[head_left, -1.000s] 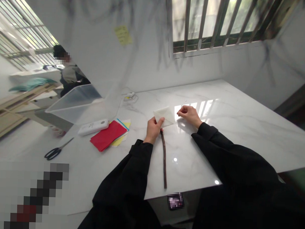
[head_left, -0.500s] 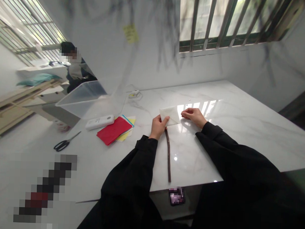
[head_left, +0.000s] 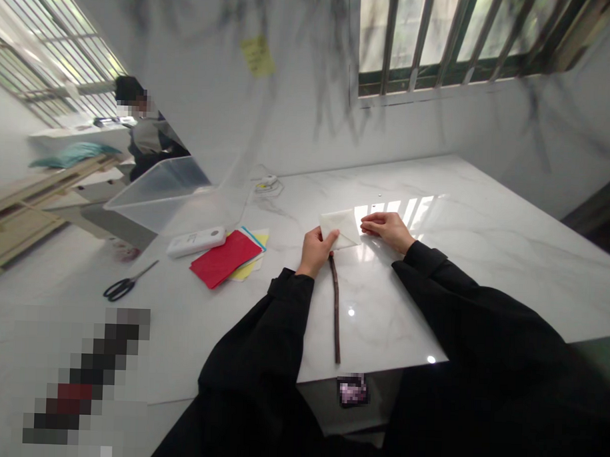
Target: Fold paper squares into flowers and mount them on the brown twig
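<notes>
My left hand (head_left: 317, 252) is closed on a folded piece of off-white paper (head_left: 341, 224), the thumb lying on its front. The paper looks like a small envelope, with diagonal fold lines. To the right of it, and apart from it, is my right hand (head_left: 389, 230); its fingers are loosely bent, slightly apart, and I see nothing in them. A thin brown stick (head_left: 337, 309) lies on the table, its upper end just below my left hand. Red paper sheets (head_left: 226, 258) rest on yellow and blue ones (head_left: 246, 270) to the left.
Black-handled scissors (head_left: 125, 286) and a white oblong device (head_left: 197, 241) lie on the left of the marble-patterned table (head_left: 488, 261). Behind them stands a clear plastic bin (head_left: 155, 206). A small white item with a cable (head_left: 269, 182) is near the wall. Another person (head_left: 148, 136) sits farther back.
The fingers of my right hand have loosened a little from a pinched shape. My left hand keeps hold of the paper. The view has shifted slightly.
</notes>
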Demonstrator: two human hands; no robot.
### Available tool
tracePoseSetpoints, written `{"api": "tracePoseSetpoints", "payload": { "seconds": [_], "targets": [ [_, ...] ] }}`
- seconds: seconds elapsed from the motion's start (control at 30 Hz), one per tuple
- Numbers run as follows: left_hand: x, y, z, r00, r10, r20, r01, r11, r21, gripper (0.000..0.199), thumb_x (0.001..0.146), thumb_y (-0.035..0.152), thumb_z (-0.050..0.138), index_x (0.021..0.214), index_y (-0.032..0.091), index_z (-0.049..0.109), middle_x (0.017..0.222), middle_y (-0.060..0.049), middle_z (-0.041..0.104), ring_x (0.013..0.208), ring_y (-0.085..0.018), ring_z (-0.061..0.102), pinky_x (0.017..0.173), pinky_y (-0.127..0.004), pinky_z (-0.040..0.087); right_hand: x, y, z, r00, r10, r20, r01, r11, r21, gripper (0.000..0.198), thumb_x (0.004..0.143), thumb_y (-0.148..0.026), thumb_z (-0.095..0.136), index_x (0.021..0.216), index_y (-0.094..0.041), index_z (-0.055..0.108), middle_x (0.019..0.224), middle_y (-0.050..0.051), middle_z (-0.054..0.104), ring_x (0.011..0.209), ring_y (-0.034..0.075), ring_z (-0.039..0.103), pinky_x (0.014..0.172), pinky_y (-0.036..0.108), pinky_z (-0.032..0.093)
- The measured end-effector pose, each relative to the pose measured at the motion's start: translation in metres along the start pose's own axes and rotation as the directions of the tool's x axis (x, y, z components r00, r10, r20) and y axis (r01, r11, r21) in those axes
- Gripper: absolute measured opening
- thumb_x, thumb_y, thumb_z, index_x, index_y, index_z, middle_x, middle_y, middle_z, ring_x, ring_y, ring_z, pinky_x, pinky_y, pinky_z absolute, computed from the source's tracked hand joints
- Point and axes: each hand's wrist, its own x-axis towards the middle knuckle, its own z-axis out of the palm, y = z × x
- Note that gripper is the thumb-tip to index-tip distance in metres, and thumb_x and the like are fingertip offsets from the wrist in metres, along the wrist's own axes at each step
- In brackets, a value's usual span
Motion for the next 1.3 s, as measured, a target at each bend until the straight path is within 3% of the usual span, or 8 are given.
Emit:
{"api": "tracePoseSetpoints", "payload": {
  "seconds": [0.17,0.33,0.5,0.63,0.83,1.3],
  "targets": [
    [0.000,-0.001,-0.002,1.000,0.002,0.000,-0.002,1.000,-0.006,0.035,0.075,0.042,0.079,0.087,0.010,0.073,0.071,-0.005,0.068,0.054,-0.012,0.055,0.043,-0.021,0.045,-0.004,-0.009,0.003,0.999,-0.048,0.006,0.047,0.997,0.062,0.037,0.064,-0.041,0.095,0.082,-0.017,0.072,0.079,0.007,0.075,0.077,0.020,0.072,0.081,0.036,0.062],
    [0.000,-0.001,-0.003,1.000,0.002,-0.001,-0.002,1.000,-0.006,0.037,0.074,0.044,0.079,0.088,0.010,0.073,0.071,-0.005,0.068,0.054,-0.012,0.055,0.044,-0.022,0.043,-0.008,-0.018,0.004,0.988,-0.141,0.058,0.142,0.990,-0.023,0.043,0.067,-0.053,0.088,0.089,-0.018,0.076,0.086,0.005,0.073,0.080,0.015,0.065,0.079,0.030,0.057],
    [0.001,-0.003,-0.004,1.000,0.019,0.004,-0.019,1.000,-0.002,0.037,0.075,0.044,0.078,0.088,0.010,0.073,0.072,-0.005,0.070,0.055,-0.013,0.056,0.045,-0.022,0.044,-0.013,-0.020,0.007,0.980,-0.110,0.165,0.114,0.993,-0.019,0.038,0.071,-0.051,0.085,0.093,-0.020,0.076,0.093,0.004,0.073,0.085,0.015,0.064,0.078,0.027,0.053],
    [0.002,-0.002,-0.004,1.000,0.010,0.018,-0.010,1.000,-0.007,0.040,0.074,0.044,0.079,0.093,0.009,0.075,0.078,-0.007,0.073,0.060,-0.015,0.060,0.049,-0.023,0.046,-0.016,-0.021,0.011,0.961,-0.092,0.261,0.113,0.992,-0.063,0.035,0.074,-0.049,0.083,0.092,-0.020,0.075,0.088,0.002,0.071,0.078,0.014,0.062,0.071,0.025,0.050],
    [0.001,-0.002,-0.004,0.999,0.011,0.045,-0.009,0.999,-0.036,0.040,0.074,0.044,0.079,0.093,0.009,0.075,0.081,-0.008,0.075,0.065,-0.016,0.064,0.054,-0.024,0.049,-0.020,-0.021,0.020,0.922,-0.172,0.346,0.242,0.955,-0.170,0.034,0.076,-0.050,0.078,0.089,-0.019,0.074,0.088,0.003,0.072,0.071,0.013,0.057,0.065,0.026,0.045],
    [-0.002,-0.003,-0.003,0.987,0.068,0.146,-0.066,0.998,-0.014,0.046,0.075,0.050,0.081,0.096,0.009,0.077,0.082,-0.008,0.076,0.071,-0.019,0.068,0.065,-0.027,0.053,-0.019,-0.017,0.023,0.887,-0.313,0.340,0.421,0.851,-0.315,0.027,0.085,-0.047,0.071,0.089,-0.021,0.076,0.093,0.004,0.076,0.088,0.021,0.065,0.086,0.033,0.049]
  ]
}}
